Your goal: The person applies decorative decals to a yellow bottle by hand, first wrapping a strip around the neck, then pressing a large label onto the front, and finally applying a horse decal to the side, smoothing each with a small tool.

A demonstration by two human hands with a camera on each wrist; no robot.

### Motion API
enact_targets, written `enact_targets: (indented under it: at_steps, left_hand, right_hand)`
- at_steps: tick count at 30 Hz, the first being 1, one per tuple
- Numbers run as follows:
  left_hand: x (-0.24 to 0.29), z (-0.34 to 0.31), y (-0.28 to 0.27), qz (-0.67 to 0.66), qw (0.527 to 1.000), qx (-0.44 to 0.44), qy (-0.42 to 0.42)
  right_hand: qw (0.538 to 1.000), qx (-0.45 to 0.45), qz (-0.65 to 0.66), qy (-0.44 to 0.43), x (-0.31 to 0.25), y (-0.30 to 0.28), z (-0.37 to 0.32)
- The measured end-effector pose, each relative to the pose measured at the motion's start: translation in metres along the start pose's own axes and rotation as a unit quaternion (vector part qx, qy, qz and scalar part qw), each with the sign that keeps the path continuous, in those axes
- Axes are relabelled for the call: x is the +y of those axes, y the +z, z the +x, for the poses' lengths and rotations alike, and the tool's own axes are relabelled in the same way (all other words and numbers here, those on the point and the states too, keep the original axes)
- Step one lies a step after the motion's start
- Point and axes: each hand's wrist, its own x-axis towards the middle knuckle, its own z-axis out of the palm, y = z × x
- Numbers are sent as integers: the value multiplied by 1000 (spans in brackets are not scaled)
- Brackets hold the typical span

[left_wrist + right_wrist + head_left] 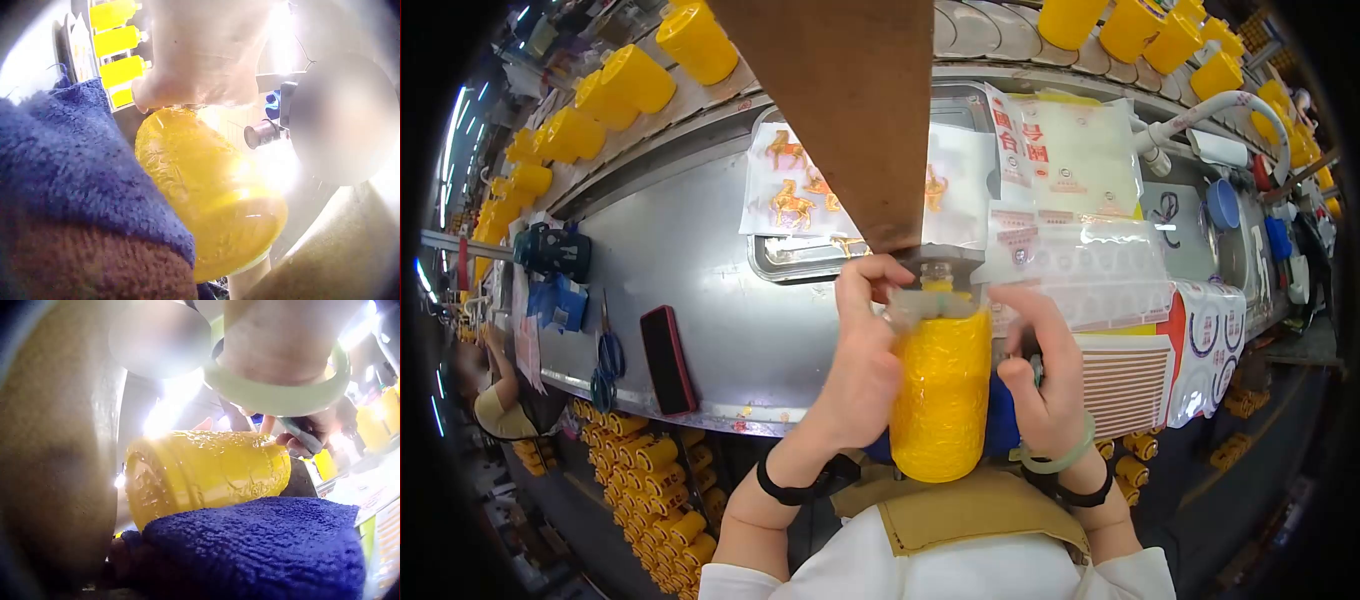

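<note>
A glossy yellow bottle (942, 400) with an embossed surface and a clear neck stands between both hands in the head view, its base toward the body. A blurred pale strip (930, 304) crosses its shoulder. My left hand (860, 365) is at the bottle's left side, index finger bent and fingertips pinching the strip's left end. My right hand (1045, 370) is just right of the shoulder, fingers curled round a small dark tool (301, 434), partly hidden by the hand. A blue towel (269, 544) lies under the bottle in the right wrist view.
A brown beam (850, 110) comes down close beyond the bottle's neck. A tray (775, 262) with gold horse figures lies behind, printed plastic sheets (1080, 160) to the right. A phone (668, 360) and blue scissors (608, 350) lie left. Yellow bottles (635, 80) line the shelf.
</note>
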Motion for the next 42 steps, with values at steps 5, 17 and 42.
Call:
enact_targets:
  at_steps: [5, 17, 42]
  left_hand:
    - [-24, -1, -4, -282, 954, 61, -78]
    - [-23, -1, 5, -265, 960, 12, -89]
    - [-29, -5, -7, -237, 969, -5, -66]
  right_hand:
    - [989, -138, -46, -22, 6, -21, -33]
    - [948, -98, -257, -157, -17, 3, -63]
    - [989, -144, -29, 32, -9, -11, -51]
